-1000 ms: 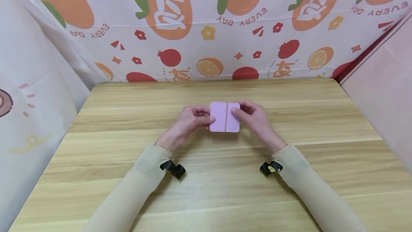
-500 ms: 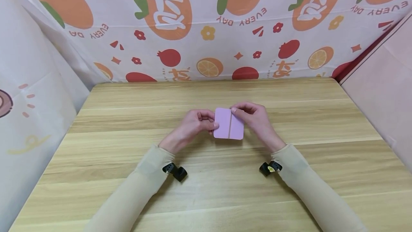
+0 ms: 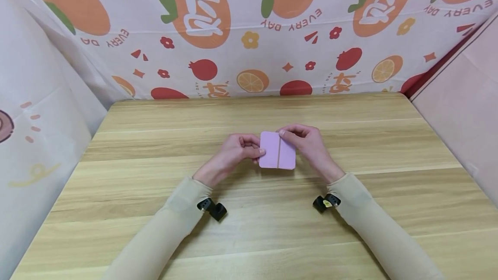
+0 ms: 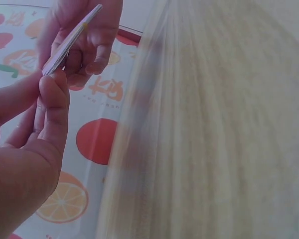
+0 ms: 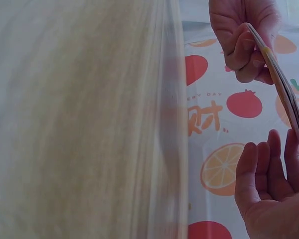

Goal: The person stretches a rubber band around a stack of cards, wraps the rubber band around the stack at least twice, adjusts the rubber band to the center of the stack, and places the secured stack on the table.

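A thin stack of lilac cards [image 3: 268,155] with rounded corners hangs above the table between both hands. A narrow tan rubber band [image 3: 278,155] runs across its face. My left hand [image 3: 233,152] pinches the stack's left edge, thumb in front. At the top edge my right hand [image 3: 309,144] pinches the stack, its thumb beside the upper end of the band. Edge-on in the left wrist view, the stack [image 4: 72,40] shows several thin layers. In the right wrist view, fingers [image 5: 254,169] of my right hand lie behind it; most of the thumb is hidden.
The wooden table [image 3: 249,237] extends around both forearms. A fruit-print cloth [image 3: 249,33] hangs along its far edge, with pale cloths at left and right. A black wrist camera [image 3: 218,211] sits on the left wrist and another camera [image 3: 320,204] on the right.
The stack has shifted slightly right and toward me, tilting a little, with my left hand following. My right thumb now lies by the band's upper end instead of on the stack's right part.
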{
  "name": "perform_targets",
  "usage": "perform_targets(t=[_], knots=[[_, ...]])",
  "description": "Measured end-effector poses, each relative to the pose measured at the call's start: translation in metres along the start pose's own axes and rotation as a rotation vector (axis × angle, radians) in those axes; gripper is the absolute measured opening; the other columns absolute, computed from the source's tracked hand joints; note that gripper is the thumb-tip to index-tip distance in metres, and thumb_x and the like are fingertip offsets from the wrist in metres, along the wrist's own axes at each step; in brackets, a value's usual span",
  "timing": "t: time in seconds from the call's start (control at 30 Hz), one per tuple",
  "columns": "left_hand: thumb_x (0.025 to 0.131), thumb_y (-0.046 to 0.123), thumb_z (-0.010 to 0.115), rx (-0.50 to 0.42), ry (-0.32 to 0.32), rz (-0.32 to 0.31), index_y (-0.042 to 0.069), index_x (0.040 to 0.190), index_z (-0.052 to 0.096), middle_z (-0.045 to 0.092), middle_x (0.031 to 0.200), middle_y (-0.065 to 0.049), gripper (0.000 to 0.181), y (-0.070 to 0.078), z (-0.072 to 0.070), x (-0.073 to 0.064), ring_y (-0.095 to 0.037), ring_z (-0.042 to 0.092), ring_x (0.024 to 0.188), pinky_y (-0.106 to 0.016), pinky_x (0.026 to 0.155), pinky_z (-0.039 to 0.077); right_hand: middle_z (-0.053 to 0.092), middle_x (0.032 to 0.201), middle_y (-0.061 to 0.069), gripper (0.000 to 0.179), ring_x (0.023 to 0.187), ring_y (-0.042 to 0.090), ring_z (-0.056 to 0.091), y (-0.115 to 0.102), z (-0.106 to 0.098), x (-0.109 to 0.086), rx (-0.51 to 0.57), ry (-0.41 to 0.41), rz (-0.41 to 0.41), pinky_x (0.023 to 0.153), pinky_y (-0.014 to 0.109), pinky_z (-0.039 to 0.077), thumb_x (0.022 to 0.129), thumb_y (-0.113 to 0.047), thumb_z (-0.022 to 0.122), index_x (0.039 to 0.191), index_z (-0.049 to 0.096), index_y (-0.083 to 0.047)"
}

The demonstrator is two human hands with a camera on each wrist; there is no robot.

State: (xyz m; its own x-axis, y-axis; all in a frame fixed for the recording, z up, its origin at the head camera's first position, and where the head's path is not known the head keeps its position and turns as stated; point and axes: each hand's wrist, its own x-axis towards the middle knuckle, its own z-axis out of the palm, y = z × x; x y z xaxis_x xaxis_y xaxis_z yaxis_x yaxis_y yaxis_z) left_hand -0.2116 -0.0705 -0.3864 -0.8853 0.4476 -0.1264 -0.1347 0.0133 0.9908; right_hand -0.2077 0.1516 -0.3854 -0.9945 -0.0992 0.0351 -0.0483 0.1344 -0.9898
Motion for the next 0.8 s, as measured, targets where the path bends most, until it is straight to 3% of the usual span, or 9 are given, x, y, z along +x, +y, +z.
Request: perform_targets(t=[0.3,0.5,0.7,0.8], knots=[[0.088,-0.004,0.068,0.032,-0.006,0.010,-0.008,0.094,0.066,0.066,0.077,-0.006,0.008,-0.0007,0.0010,-0.0005,-0.014,0.057,0.063,-0.029,0.064,0.049,0.071,0.099,0.008,0.024,0.086,0.019,0.060,0.0030,-0.0001,0.0004,0.001,-0.025,-0.045,0.068,0.025,0.048,0.092,-0.023,0.071,0.101,0.072,-0.001],[0.087,-0.003,0.069,0.055,-0.013,0.029,-0.007,0.095,0.067,0.066,0.078,-0.008,0.009,-0.0006,0.0048,-0.0011,-0.015,0.058,0.064,-0.031,0.065,0.050,0.073,0.099,0.007,0.024,0.079,0.015,0.060,0.0034,0.0006,0.0004,-0.012,-0.042,-0.045,0.059,0.023,0.047,0.093,-0.024,0.070,0.095,0.073,-0.001],[0.087,-0.005,0.068,0.015,-0.002,0.022,-0.008,0.093,0.066,0.065,0.074,-0.006,0.007,-0.0018,0.0069,-0.0007,-0.015,0.057,0.062,-0.029,0.064,0.049,0.073,0.099,0.007,0.026,0.078,0.015,0.061,0.0036,0.0001,-0.0001,-0.012,-0.037,-0.041,0.058,0.023,0.047,0.093,-0.025,0.070,0.099,0.073,0.000],[0.087,-0.006,0.067,-0.013,0.001,0.010,-0.008,0.094,0.066,0.065,0.074,-0.005,0.007,-0.0025,0.0059,-0.0001,-0.014,0.057,0.062,-0.027,0.063,0.049,0.072,0.103,0.008,0.030,0.083,0.017,0.061,0.0030,-0.0011,-0.0010,-0.017,-0.043,-0.030,0.063,0.024,0.049,0.095,-0.028,0.066,0.106,0.072,-0.001]])
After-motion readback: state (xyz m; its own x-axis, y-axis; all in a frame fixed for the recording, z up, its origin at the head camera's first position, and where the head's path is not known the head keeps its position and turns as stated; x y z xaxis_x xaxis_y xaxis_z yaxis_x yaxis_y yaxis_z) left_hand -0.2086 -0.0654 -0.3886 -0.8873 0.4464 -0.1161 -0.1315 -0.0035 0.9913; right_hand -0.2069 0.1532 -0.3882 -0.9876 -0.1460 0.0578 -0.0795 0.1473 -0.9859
